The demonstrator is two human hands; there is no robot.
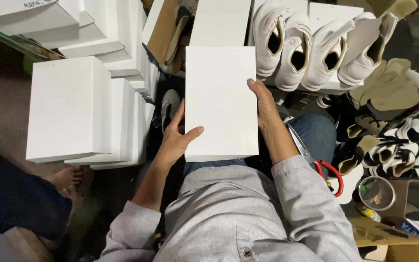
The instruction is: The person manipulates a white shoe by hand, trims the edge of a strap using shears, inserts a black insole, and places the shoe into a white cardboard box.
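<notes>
A plain white rectangular cardboard box [220, 103], lid on, sits level in front of the person's grey shirt, and both hands clasp it by its long sides. The left hand [174, 139] grips the box's left edge near the lower corner, thumb laid flat across the white lid and the other fingers curled under and out of sight. The right hand [265, 103] presses along the box's right edge higher up, fingers stretched straight against the side wall, the fingertips reaching about halfway up the lid. So the box lies between the two hands, its upper half clear of them. Left of the box stands a stepped stack of closed white boxes [69, 109]. Beyond the box's far edge another white box [220, 22] lies, and to the right of that a row of white high-top shoes with tan linings [311, 46] stands upright. Right of the box, just past the right forearm, red-handled scissors [323, 167] rest against blue trousers, with an open round tin [376, 193] further right. Lower left of the box a bare foot [66, 178] of another person shows on the floor
</notes>
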